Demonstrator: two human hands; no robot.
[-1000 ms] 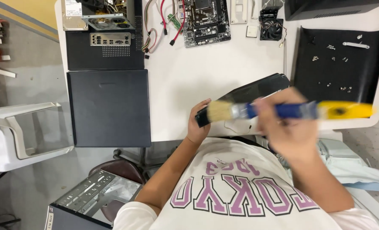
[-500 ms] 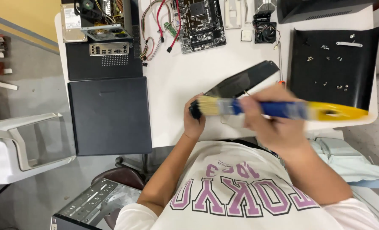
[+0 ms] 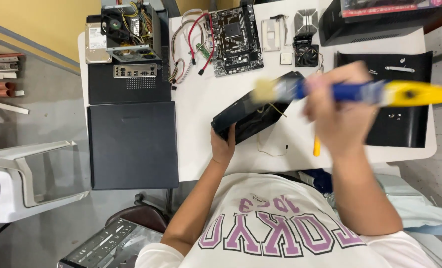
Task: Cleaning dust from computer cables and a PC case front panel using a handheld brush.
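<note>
A white table strewn with computer parts; one brush, one black part in hand.

The left hand fingers wrap the black part near end; the right hand fist grips the brush, bristles over its far end. Dusting looks midway. One motherboard, two black panels lie beyond.

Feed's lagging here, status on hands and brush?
Left hand grips black panel. Right hand holds brush, bristles over the panel's far end. Nothing in the way.
</note>
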